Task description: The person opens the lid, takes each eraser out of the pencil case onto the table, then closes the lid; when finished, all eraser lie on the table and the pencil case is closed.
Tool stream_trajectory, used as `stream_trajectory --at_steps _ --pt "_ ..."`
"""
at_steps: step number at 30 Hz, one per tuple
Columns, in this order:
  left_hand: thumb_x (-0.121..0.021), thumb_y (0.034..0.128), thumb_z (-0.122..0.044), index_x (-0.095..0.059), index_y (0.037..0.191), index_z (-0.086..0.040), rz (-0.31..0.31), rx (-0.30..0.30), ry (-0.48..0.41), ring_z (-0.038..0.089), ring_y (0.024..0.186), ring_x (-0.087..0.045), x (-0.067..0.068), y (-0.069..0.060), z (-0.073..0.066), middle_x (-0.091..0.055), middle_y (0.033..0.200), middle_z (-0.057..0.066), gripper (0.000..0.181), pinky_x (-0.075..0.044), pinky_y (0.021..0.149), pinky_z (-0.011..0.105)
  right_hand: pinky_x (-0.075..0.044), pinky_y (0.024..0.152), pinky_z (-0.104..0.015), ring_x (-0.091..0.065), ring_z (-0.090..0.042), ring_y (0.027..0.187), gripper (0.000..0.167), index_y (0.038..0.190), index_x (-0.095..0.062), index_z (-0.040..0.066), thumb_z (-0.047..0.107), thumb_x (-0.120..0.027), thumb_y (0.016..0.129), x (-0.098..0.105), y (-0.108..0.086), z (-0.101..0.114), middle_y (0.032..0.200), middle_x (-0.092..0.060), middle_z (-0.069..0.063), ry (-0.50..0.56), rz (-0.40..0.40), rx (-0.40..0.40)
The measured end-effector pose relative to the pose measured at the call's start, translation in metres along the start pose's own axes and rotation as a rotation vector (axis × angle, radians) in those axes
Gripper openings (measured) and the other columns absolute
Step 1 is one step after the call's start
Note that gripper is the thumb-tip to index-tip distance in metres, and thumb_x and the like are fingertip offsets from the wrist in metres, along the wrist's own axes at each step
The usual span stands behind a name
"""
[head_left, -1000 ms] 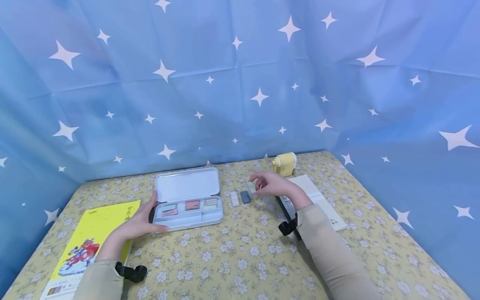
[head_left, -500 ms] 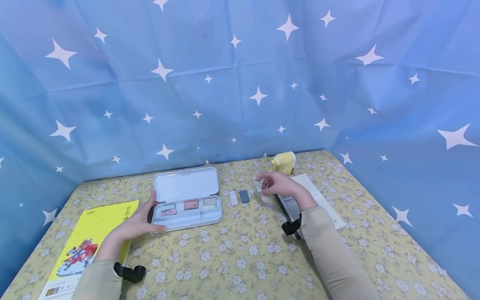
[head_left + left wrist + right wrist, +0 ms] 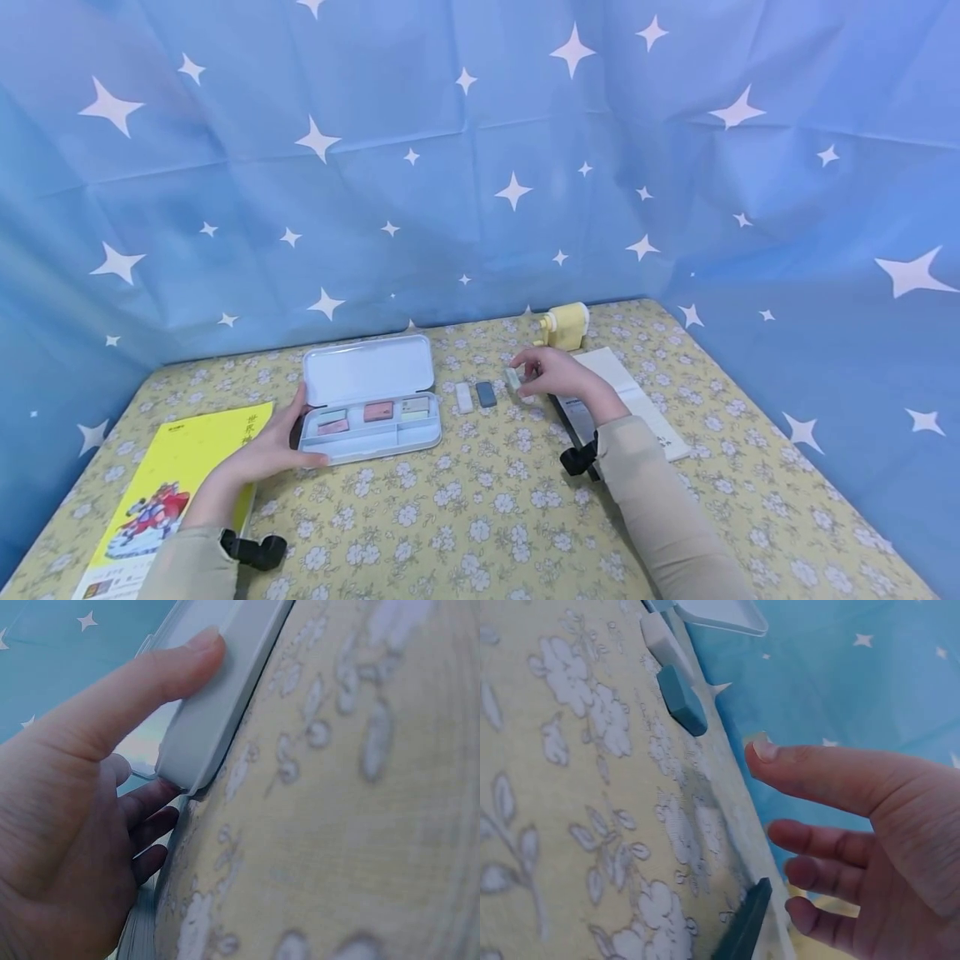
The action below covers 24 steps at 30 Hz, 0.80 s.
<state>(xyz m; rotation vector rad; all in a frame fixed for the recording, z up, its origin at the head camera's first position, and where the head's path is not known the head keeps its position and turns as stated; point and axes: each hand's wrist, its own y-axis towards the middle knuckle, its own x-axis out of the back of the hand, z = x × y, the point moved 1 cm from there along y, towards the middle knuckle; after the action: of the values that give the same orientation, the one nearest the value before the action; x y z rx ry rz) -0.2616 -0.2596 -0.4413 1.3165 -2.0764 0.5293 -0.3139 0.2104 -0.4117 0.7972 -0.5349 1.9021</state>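
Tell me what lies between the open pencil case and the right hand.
The head view shows a white block, nearer the pencil case, and a dark blue block, nearer the right hand, on the flowered cloth.

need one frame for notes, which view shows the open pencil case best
The head view: it shows nearly all of the pencil case, inside included. Left wrist shows one end close up; right wrist, only a small piece at the top.

One open case (image 3: 367, 383), left; several small blocks (image 3: 378, 411) inside, exact count unclear. Right of it, three more: one white block (image 3: 464, 398), one blue block (image 3: 486, 394), one pale block (image 3: 513, 380). One yellow book (image 3: 180, 467), near left. Two hands (image 3: 558, 372).
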Motion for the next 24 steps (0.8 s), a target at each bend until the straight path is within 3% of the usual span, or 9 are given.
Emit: stream_trajectory --at_steps 15,24 --pt "-0.082 0.0758 -0.034 0.012 0.154 -0.008 -0.011 -0.004 0.004 0.051 0.141 0.002 -0.003 0.000 0.004 -0.005 0.156 0.030 0.125 -0.006 0.104 0.072 -0.048 0.070 -0.034 -0.055 -0.018 0.088 0.043 0.123 -0.064 0.006 0.016 -0.077 0.084 -0.011 0.006 0.001 0.095 -0.058 -0.004 -0.110 0.008 0.037" --pt "-0.082 0.0758 -0.033 0.011 0.154 -0.007 -0.010 0.000 -0.003 0.052 0.140 0.003 -0.002 0.001 0.004 -0.008 0.156 0.030 0.124 -0.005 0.103 0.073 -0.049 0.077 -0.037 -0.056 -0.016 0.091 0.045 0.125 -0.063 0.009 0.017 -0.077 0.084 -0.016 0.008 0.001 0.097 -0.059 0.000 -0.103 0.017 -0.020"
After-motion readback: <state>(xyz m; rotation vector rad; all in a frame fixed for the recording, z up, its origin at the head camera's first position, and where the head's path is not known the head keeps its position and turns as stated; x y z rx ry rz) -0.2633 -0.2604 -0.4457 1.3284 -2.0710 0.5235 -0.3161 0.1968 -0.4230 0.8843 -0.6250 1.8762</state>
